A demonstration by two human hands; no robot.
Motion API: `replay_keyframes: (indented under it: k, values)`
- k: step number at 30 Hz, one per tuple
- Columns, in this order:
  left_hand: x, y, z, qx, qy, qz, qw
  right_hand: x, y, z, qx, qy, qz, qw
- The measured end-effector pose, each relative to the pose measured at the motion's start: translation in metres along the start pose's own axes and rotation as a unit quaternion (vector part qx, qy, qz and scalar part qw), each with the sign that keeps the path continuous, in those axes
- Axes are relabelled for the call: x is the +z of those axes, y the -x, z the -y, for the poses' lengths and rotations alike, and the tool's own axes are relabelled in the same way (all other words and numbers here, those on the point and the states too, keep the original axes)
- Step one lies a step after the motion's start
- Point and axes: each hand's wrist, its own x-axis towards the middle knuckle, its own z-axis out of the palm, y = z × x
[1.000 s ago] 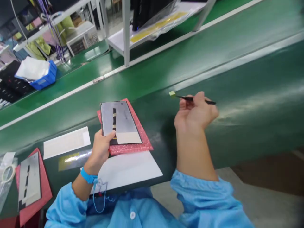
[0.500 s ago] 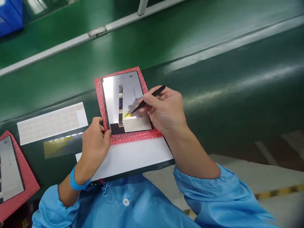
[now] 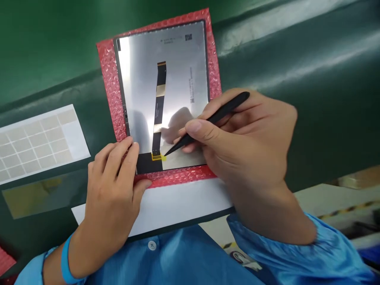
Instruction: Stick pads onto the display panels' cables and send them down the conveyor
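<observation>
A display panel [image 3: 181,59] lies back side up on red bubble wrap [image 3: 107,75]. A dark flex cable [image 3: 159,109] runs down it. My right hand [image 3: 246,138] grips black tweezers [image 3: 208,120], their tip pointing down-left to the panel's lower edge. Beside that tip, a small piece of yellow tape [image 3: 156,157] lies at the cable's lower end. My left hand [image 3: 114,186] rests at the panel's lower left corner, fingers extended and thumb apart, holding nothing. Part of the panel's right side is hidden by my right hand.
White paper [image 3: 184,202] lies under the wrap's front edge. At the left are a sheet of pale square stickers [image 3: 38,138] and a clear strip with yellow pieces [image 3: 35,194]. Another red wrap corner [image 3: 4,261] shows lower left. The green table's front edge runs before me.
The view has moved closer to the panel. The tweezers' tip has shifted down to the cable's lower end, with the yellow tape now there. My left hand's fingers have stretched out along the panel's edge.
</observation>
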Motion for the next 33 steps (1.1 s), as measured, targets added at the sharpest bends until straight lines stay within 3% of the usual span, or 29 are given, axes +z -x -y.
replay_keyframes:
  k: [9,21,33]
  values:
    - [-0.002,-0.002,-0.003,-0.007,0.000,0.015,1.000,0.002,0.003,0.007,-0.013,0.079,-0.029,0.996]
    - [-0.005,0.000,-0.003,-0.003,0.009,0.025,1.000,0.001,0.004,0.014,0.000,0.145,-0.021,0.989]
    - [-0.005,0.001,-0.004,-0.005,0.003,0.029,1.000,0.002,0.003,0.013,0.024,0.139,-0.032,0.990]
